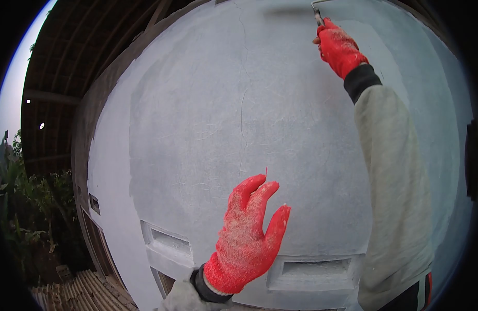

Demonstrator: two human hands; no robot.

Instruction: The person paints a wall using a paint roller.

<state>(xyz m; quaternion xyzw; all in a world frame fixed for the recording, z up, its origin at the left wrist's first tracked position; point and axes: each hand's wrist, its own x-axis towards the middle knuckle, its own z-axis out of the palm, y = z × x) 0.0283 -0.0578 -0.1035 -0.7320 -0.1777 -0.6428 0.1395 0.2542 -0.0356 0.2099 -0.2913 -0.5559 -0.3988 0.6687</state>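
My right hand, in a red glove, is raised high and closed around the handle of a paint roller. The roller's bent wire frame runs up to the top edge, and its roller head is out of view. Behind it stands a wall painted pale grey-white, with patches of differing shade and a thin vertical crack. Low in the middle, my left hand wears a matching red glove marked with pale smears. Its fingers are spread and slightly bent, holding nothing, in front of the wall; whether they touch it I cannot tell.
Two recessed vent openings, one at left and one at right, sit low in the wall. A dark roof underside hangs at upper left. Plants and corrugated sheeting lie beyond the wall's left edge.
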